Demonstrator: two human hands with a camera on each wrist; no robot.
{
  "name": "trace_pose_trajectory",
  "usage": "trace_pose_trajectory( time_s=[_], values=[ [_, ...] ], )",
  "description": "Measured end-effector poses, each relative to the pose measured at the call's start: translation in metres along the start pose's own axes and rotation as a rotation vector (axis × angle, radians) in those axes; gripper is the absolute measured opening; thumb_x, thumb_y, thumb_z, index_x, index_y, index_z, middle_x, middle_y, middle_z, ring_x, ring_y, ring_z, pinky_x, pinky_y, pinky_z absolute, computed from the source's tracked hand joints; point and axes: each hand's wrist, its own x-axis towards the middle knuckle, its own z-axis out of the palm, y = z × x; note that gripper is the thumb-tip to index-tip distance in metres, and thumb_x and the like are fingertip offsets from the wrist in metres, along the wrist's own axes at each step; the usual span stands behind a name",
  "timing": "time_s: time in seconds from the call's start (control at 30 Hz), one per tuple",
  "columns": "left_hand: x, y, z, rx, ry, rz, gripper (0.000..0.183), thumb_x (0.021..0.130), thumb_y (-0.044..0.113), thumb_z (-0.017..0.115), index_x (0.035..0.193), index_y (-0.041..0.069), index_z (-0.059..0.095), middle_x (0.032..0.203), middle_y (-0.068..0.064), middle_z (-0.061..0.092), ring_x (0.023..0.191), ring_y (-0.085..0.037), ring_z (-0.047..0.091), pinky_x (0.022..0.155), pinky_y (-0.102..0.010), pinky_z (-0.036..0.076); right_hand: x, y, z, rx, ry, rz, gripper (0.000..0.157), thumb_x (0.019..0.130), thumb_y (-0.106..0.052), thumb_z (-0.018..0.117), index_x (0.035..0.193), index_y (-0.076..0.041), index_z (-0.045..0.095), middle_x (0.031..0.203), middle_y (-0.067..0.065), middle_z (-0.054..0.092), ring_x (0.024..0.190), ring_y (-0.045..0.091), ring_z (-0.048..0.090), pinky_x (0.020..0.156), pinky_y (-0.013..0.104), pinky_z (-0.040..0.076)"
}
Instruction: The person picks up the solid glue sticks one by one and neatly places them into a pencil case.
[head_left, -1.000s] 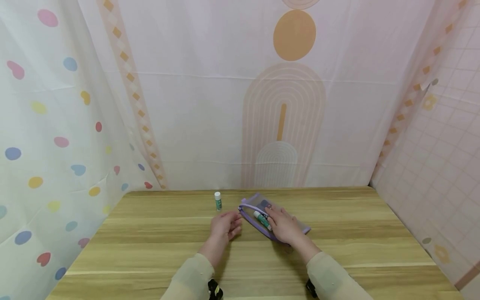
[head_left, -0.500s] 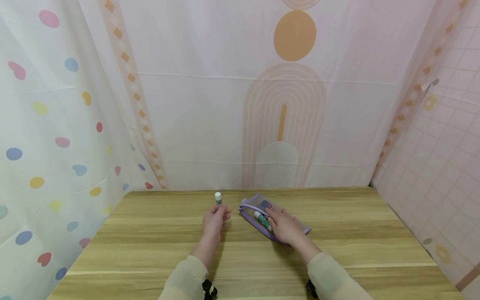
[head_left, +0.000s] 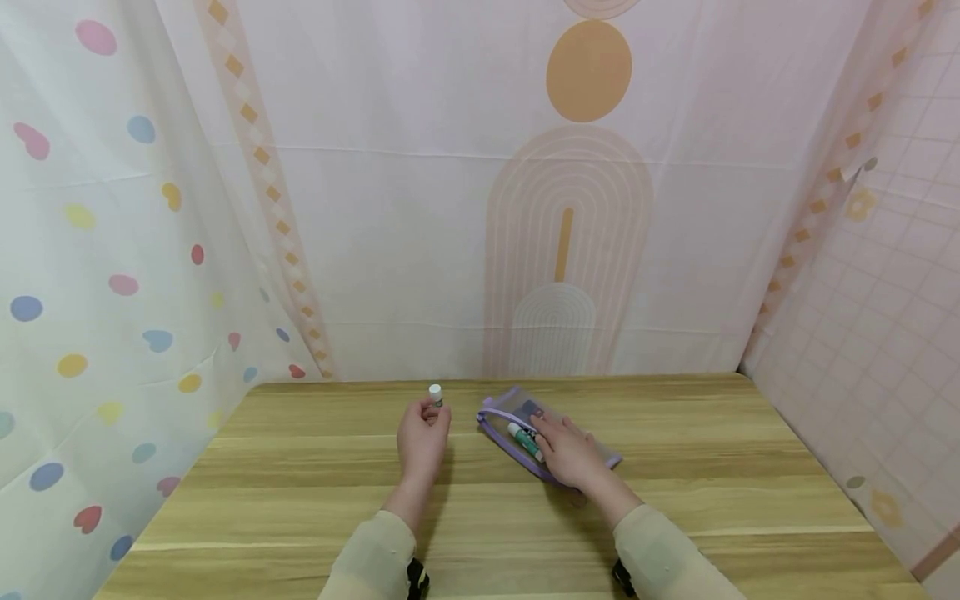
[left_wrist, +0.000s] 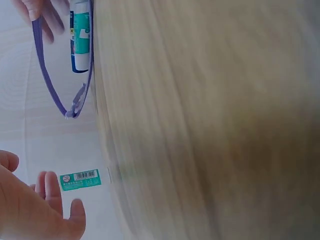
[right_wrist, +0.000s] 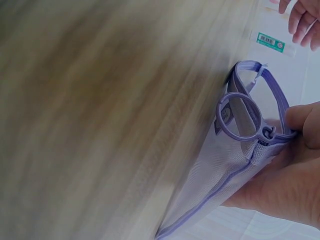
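Observation:
A glue stick with a white cap (head_left: pixel 436 391) and green label (left_wrist: pixel 80 179) stands upright on the table. My left hand (head_left: pixel 422 437) is right at it, thumb and fingers spread on either side in the left wrist view. To the right lies a see-through mesh zipper pouch (right_wrist: pixel 212 162) with purple trim, its mouth unzipped. My right hand (head_left: pixel 570 452) grips the pouch's edge, thumb on the purple zipper band and the other fingers behind it. Inside the pouch is another green-and-white glue stick (head_left: pixel 526 442), with a dark blue item beside it.
The wood-grain table (head_left: pixel 300 483) reaches back to a patterned curtain (head_left: pixel 405 250). More curtains hang at the left and right sides. A purple ring (right_wrist: pixel 220 119) hangs at one end of the pouch.
My left hand has moved left and forward from beside the pouch's mouth to the standing glue stick. My right hand and the pouch have stayed in place.

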Motion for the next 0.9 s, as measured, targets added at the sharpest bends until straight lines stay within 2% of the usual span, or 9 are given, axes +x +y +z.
trace_pose_trajectory(
  time_s=[0.1, 0.23, 0.43, 0.57, 0.9],
  values=[
    [0.001, 0.0, -0.001, 0.072, 0.005, 0.071, 0.035, 0.093, 0.013, 0.066, 0.121, -0.007, 0.058, 0.105, -0.018, 0.064, 0.097, -0.032, 0.063, 0.086, -0.043, 0.054, 0.0, 0.0, 0.0, -0.001, 0.001, -0.002, 0.041, 0.106, -0.016, 0.046, 0.145, -0.006, 0.049, 0.15, 0.02, 0.043, 0.138, 0.05, 0.03, 0.103, 0.079, 0.02],
    [0.003, 0.0, -0.001, 0.163, 0.028, 0.141, 0.038, 0.091, 0.014, 0.068, 0.121, -0.007, 0.058, 0.109, -0.02, 0.063, 0.099, -0.035, 0.06, 0.088, -0.049, 0.051, 0.0, 0.001, 0.0, -0.004, 0.003, -0.006, 0.041, 0.106, -0.016, 0.046, 0.145, -0.006, 0.05, 0.15, 0.02, 0.043, 0.138, 0.05, 0.03, 0.103, 0.079, 0.02],
    [0.005, 0.0, -0.002, 0.274, 0.043, 0.199, 0.043, 0.089, 0.016, 0.071, 0.123, -0.006, 0.057, 0.117, -0.023, 0.061, 0.106, -0.039, 0.058, 0.09, -0.054, 0.048, 0.001, 0.002, 0.001, -0.012, 0.005, -0.007, 0.041, 0.106, -0.017, 0.046, 0.145, -0.006, 0.05, 0.15, 0.019, 0.043, 0.138, 0.05, 0.031, 0.103, 0.079, 0.021],
    [0.008, 0.0, -0.001, 0.335, 0.048, 0.227, 0.045, 0.087, 0.018, 0.072, 0.123, -0.006, 0.058, 0.118, -0.025, 0.062, 0.109, -0.043, 0.057, 0.092, -0.058, 0.046, 0.001, 0.002, 0.001, -0.013, 0.005, -0.006, 0.04, 0.106, -0.017, 0.046, 0.144, -0.006, 0.05, 0.15, 0.019, 0.043, 0.138, 0.05, 0.031, 0.103, 0.079, 0.021],
    [0.019, -0.005, 0.005, 0.455, 0.023, 0.253, 0.05, 0.085, 0.021, 0.076, 0.122, -0.004, 0.054, 0.107, -0.024, 0.061, 0.1, -0.042, 0.058, 0.087, -0.059, 0.047, 0.0, 0.0, 0.0, -0.008, 0.005, -0.007, 0.041, 0.106, -0.017, 0.046, 0.144, -0.006, 0.05, 0.15, 0.019, 0.043, 0.138, 0.05, 0.031, 0.103, 0.078, 0.021]
  ],
)
